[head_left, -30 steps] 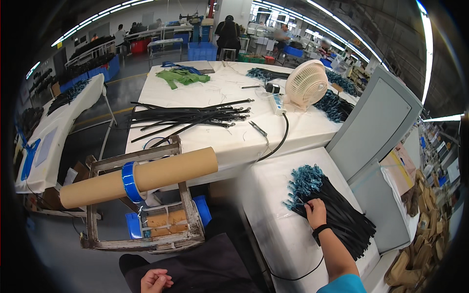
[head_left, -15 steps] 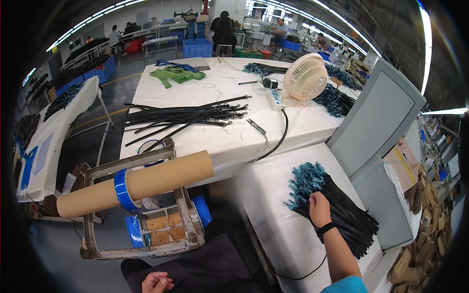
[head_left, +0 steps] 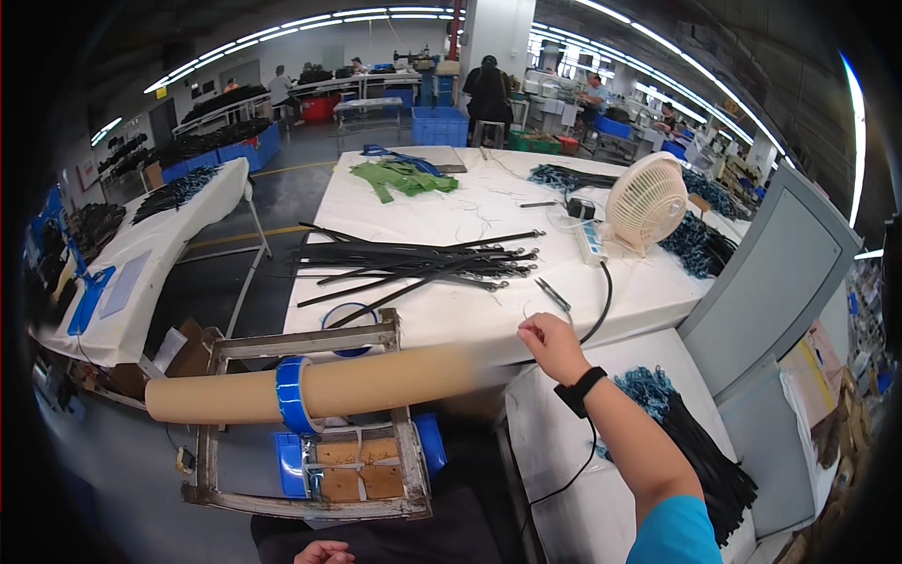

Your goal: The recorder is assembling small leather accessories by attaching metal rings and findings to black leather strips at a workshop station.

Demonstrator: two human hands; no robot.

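My right hand [head_left: 554, 346], with a black band round its wrist, is raised at the front edge of the white table [head_left: 498, 211]. Its fingers are curled together and nothing shows in them. Just beyond it lie thread snips [head_left: 552, 294]. Black straps with metal hooks [head_left: 413, 258] are spread over the table to their left. Under my right forearm, a bundle of black straps with teal-wrapped ends [head_left: 695, 442] rests on a lower white surface [head_left: 554, 442]. My left hand [head_left: 324, 553] is over my lap, partly cut off by the lower edge, its visible fingers curled.
A brown cardboard tube [head_left: 216, 399] carrying a blue tape roll [head_left: 293, 395] lies across a worn frame [head_left: 209, 461]. A cream fan [head_left: 648, 202], a power strip [head_left: 590, 242] and green cloth [head_left: 404, 179] occupy the table. A grey panel [head_left: 770, 254] stands at right.
My right hand has left the teal-ended strap bundle and moved up and left to the table's edge. The view has shifted, so the scene sits lower and further right.
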